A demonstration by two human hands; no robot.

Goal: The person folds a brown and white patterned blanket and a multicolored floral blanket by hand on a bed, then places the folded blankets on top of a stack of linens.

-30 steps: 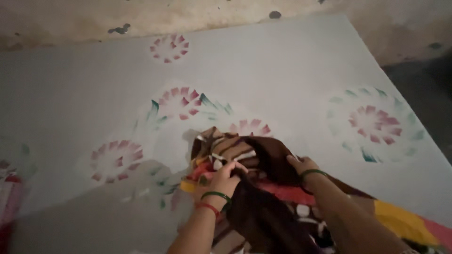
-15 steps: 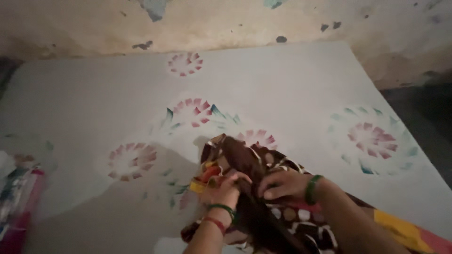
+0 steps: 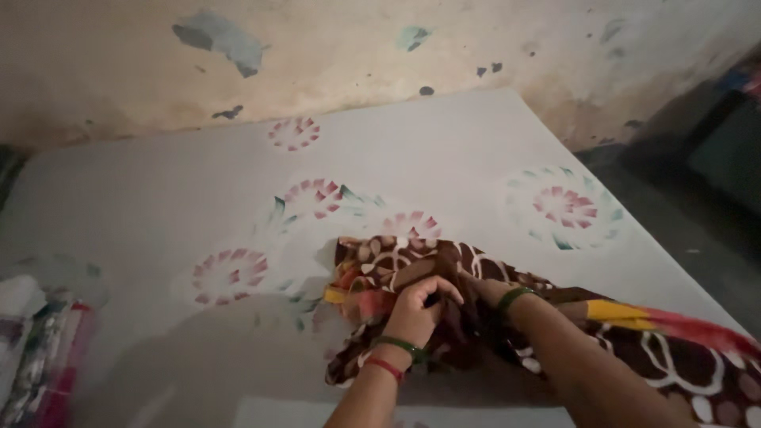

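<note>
A brown patterned blanket [image 3: 412, 269] with white, red and yellow marks lies bunched on a white bed sheet [image 3: 158, 198] printed with pink and green flowers. My left hand [image 3: 418, 307], with green and red bangles at the wrist, grips a fold of the blanket. My right hand [image 3: 485, 292], with a green bangle, is pushed into the cloth beside it, its fingers mostly hidden in the folds. The blanket trails off to the lower right [image 3: 682, 349].
A stained, peeling wall [image 3: 317, 55] runs behind the bed. Folded colourful cloth [image 3: 40, 349] lies at the left edge of the bed. The dark floor [image 3: 697, 206] shows past the bed's right edge.
The view has tilted up and shifted, showing more wall. Both hands have gathered the blanket closer together; the right hand has gone deeper into the folds and more blanket spreads to the right.
</note>
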